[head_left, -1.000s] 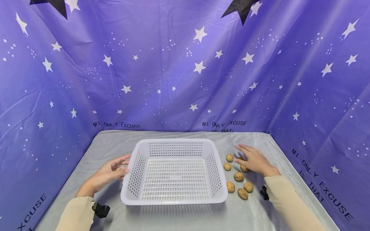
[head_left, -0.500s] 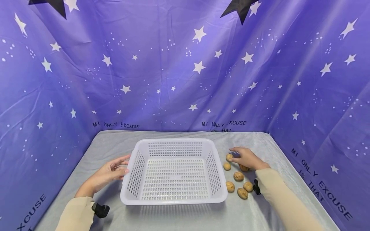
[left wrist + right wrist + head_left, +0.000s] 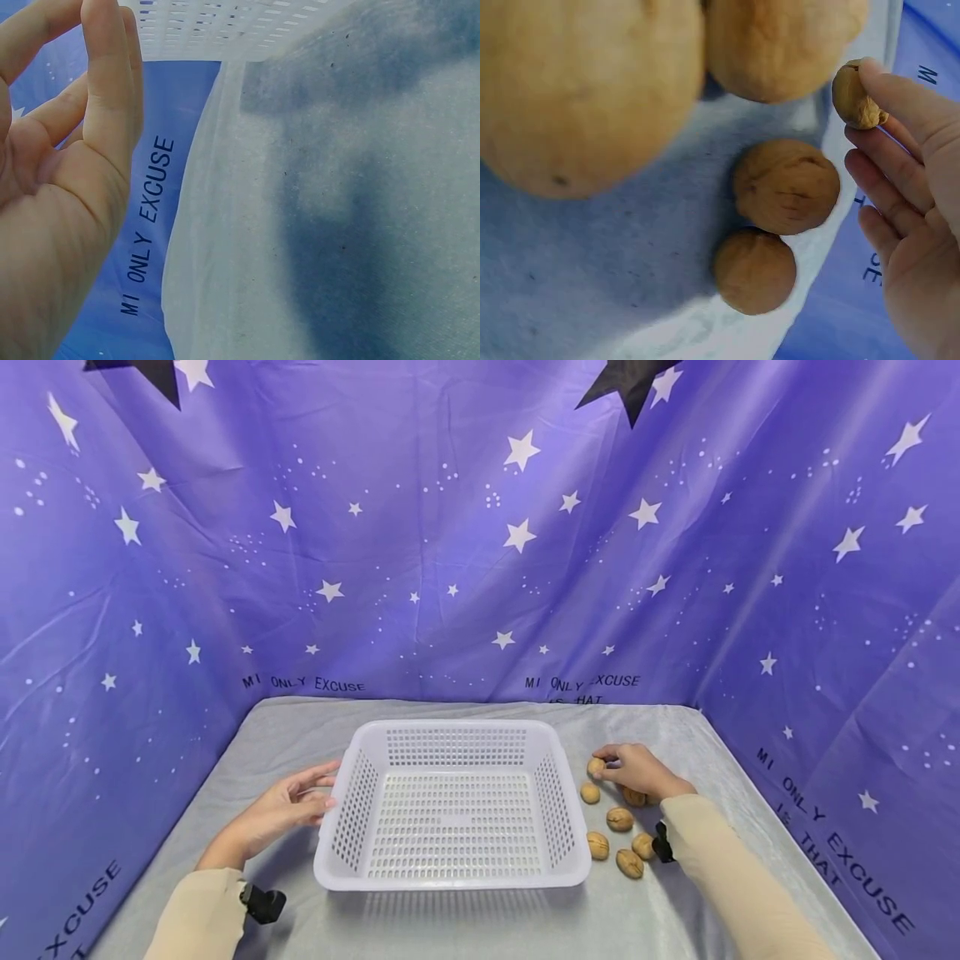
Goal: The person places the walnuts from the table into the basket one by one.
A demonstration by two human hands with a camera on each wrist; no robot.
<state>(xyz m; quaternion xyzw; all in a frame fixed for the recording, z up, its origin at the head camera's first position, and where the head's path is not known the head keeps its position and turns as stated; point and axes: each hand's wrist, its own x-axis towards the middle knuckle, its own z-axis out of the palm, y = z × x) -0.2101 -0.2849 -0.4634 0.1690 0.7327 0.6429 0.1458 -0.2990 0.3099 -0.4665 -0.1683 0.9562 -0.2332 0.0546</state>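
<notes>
The right hand [image 3: 637, 770] seemingly pinches one walnut [image 3: 596, 767]. The left hand [image 3: 288, 806], relaxed, steadies an empty basket [image 3: 450, 881]; six more walnuts [image 3: 619, 818] remain outside.

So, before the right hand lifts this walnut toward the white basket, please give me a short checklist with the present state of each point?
1. Right hand pinches the small brown walnut at its fingertips: ok.
2. Walnut is lifted off the grey cloth: cannot tell.
3. White perforated plastic basket sits flat, with nothing in it: ok.
4. Left hand is at the basket's left wall; actual contact: cannot tell.
5. Other loose walnuts lie beside the basket, close under the right hand, so they could be bumped: not ok.
</notes>
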